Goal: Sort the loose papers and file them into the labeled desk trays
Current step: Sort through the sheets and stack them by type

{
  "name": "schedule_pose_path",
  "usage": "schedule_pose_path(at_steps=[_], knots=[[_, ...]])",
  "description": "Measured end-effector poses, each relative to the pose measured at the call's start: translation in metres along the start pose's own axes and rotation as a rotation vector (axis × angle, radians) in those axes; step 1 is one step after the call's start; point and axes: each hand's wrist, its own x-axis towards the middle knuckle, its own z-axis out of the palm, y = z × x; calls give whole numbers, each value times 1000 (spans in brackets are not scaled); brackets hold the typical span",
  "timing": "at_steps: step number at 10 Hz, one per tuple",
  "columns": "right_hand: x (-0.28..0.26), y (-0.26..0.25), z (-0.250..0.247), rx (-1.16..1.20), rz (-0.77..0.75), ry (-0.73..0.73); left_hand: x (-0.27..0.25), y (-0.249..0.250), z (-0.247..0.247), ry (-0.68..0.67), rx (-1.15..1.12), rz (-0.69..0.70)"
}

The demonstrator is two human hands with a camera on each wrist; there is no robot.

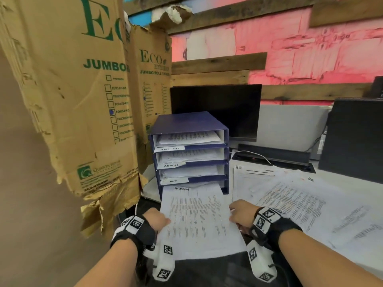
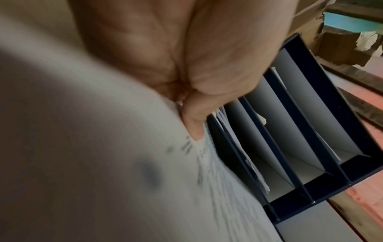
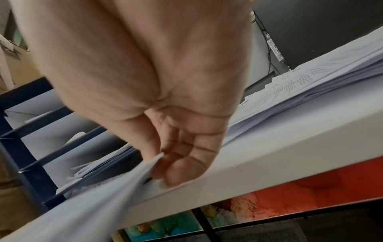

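A blue stack of desk trays (image 1: 226, 137) stands at the desk's left, its shelves tagged with handwritten labels, among them ADMIN (image 1: 171, 165) and H.R (image 1: 174, 180). A printed sheaf of papers (image 1: 199, 220) headed "SECURITY" has its far end inside the lowest shelf. My left hand (image 1: 156, 221) pinches its left edge, thumb on top (image 2: 192, 121). On the right edge my right hand (image 1: 241, 214) pinches the sheaf too, fingers curled under it (image 3: 176, 170). The upper three shelves hold papers (image 1: 186, 137).
Loose printed sheets (image 1: 300, 195), some marked HR, spread over the white desk (image 1: 352, 255) to the right. A dark monitor (image 1: 217, 108) stands behind the trays, a black computer case (image 1: 352, 137) at far right. Torn cardboard boxes (image 1: 72, 100) crowd the left.
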Motion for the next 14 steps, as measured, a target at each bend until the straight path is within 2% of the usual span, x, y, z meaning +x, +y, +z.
schedule_pose_path(at_steps=[1, 2, 3, 4, 5, 6, 7, 8, 9, 10, 11, 12, 13, 14], knots=[[8, -5, -4, 54, -67, 100, 12, 5, -3, 38, -139, 32], [14, -9, -8, 231, -49, 241, 17, 16, -4, 99, -228, 46], [20, -11, -9, 434, 52, 183, 22, 29, -3, 125, -265, 70], [20, -12, -12, 528, 188, -39, 36, 40, 1, 157, -238, 43], [34, -6, -12, 578, 197, -24, 44, 51, 1, 173, -200, -13], [55, -9, -11, 651, 211, 57, 52, 59, 2, 93, -225, -47], [81, -18, -9, 834, 250, 126, 52, 56, 8, -58, -448, -174], [104, -25, -6, 1036, 287, 204, 57, 50, 11, -53, -563, -259], [120, -23, 4, 1149, 221, 225, 64, 54, 12, -24, -751, -208], [129, -16, 11, 1187, 193, 209, 64, 68, 20, -45, -947, -186], [131, -12, 13, 1172, 158, 207, 84, 73, 32, -52, -1037, -142], [131, -11, 14, 1084, 150, 188, 93, 71, 35, 32, -1039, -165], [131, -10, 13, 973, 112, 148, 96, 69, 37, 60, -1058, -180], [123, -8, 9, 918, 115, 128, 85, 71, 35, 32, -979, -170]])
